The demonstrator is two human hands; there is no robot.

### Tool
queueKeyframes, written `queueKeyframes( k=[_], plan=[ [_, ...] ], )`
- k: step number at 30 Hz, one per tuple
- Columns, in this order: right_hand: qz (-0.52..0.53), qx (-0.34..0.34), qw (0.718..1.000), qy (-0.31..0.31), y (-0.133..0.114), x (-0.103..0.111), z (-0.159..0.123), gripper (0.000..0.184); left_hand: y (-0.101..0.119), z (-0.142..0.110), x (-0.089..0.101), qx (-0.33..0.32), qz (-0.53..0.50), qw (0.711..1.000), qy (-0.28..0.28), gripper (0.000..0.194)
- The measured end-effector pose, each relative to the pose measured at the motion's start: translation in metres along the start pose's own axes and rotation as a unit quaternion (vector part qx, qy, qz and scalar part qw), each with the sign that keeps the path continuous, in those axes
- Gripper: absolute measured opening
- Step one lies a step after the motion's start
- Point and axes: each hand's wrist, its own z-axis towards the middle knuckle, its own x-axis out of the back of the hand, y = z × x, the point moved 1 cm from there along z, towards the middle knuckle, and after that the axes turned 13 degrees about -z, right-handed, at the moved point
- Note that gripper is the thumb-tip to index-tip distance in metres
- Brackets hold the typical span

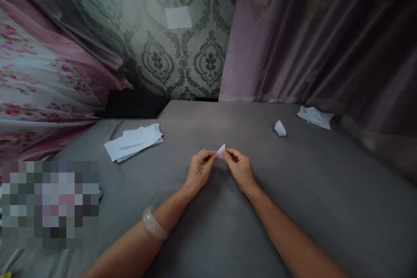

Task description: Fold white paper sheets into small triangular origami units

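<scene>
A small folded piece of white paper (221, 151) is held up between my two hands, its pointed tip showing at the top. My left hand (201, 167) pinches its left side between thumb and fingers. On the right side, my right hand (240, 167) grips the same paper with thumb and fingertips. Both hands are over the grey sheet (215, 217). Farther off to the right stands another folded white paper piece (279, 128), apart from my hands.
Several white paper strips (133, 142) lie stacked at the left. More paper pieces (315, 117) sit at the far right. A folded black cloth (135, 103) rests at the back left, near a floral curtain (39, 74). A blurred-out patch (50, 204) covers the lower left.
</scene>
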Motion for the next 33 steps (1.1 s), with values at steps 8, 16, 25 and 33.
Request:
queueKeyframes(
  k=[8,16,25,33],
  plan=[
    [0.158,-0.088,0.970,-0.164,0.000,0.014,0.007,0.038,0.007,0.000,0.002,0.148,-0.144,0.978,-0.034,0.038],
    [0.210,-0.080,0.940,-0.256,-0.001,0.019,0.006,0.026,0.007,0.003,0.006,0.234,-0.205,0.945,-0.103,0.036],
    [0.204,-0.087,0.931,-0.291,-0.002,0.023,0.005,0.028,0.013,0.004,0.014,0.301,-0.238,0.900,-0.208,0.028],
    [0.137,-0.034,0.944,-0.297,0.003,0.025,0.006,0.024,0.011,0.006,0.017,0.259,-0.152,0.924,-0.237,0.029]
  ],
)
